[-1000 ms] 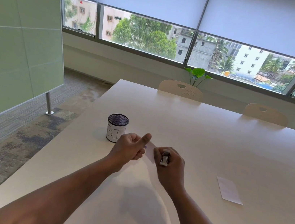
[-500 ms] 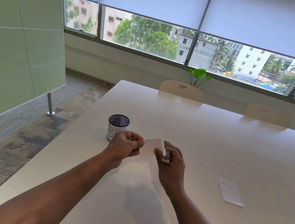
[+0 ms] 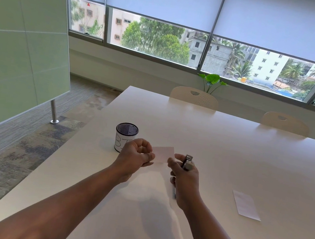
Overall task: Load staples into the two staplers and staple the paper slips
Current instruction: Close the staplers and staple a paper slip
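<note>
Stapling step in hand: the left hand [image 3: 135, 154] pinches one end of a paper slip [image 3: 163, 154] held above the surface [image 3: 229, 149], while the right hand [image 3: 184, 175] has its grip curled round a small stapler [image 3: 187, 162] just beside the slip's free end. A second paper slip [image 3: 245, 204] lies flat on the surface well to the right; a mesh cup [image 3: 126, 135] stands beyond the left hand. The next move would call for feeding the slip's edge squarely into the stapler's mouth before squeezing; whether the stapler is loaded cannot be told.
</note>
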`<control>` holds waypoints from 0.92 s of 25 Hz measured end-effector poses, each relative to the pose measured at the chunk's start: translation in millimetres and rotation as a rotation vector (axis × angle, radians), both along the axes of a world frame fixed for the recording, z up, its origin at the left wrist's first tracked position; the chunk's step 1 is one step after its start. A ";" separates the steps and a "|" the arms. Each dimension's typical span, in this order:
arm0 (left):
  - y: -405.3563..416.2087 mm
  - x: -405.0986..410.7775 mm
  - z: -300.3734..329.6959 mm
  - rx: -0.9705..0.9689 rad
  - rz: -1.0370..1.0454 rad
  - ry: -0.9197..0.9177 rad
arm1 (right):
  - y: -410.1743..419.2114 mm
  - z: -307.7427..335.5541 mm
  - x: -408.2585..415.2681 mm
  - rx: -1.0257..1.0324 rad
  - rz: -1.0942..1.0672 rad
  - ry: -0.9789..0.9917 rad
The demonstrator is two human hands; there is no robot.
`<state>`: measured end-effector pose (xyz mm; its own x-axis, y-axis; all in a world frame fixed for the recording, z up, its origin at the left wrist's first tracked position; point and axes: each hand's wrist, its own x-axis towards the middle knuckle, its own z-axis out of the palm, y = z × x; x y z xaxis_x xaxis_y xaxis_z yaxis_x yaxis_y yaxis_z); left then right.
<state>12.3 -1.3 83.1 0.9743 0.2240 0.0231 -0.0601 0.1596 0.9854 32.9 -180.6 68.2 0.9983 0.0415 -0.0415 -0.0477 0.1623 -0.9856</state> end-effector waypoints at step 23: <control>5.4 -5.9 -4.5 0.119 -0.053 -0.113 | 15.7 1.4 -11.7 0.302 0.299 0.192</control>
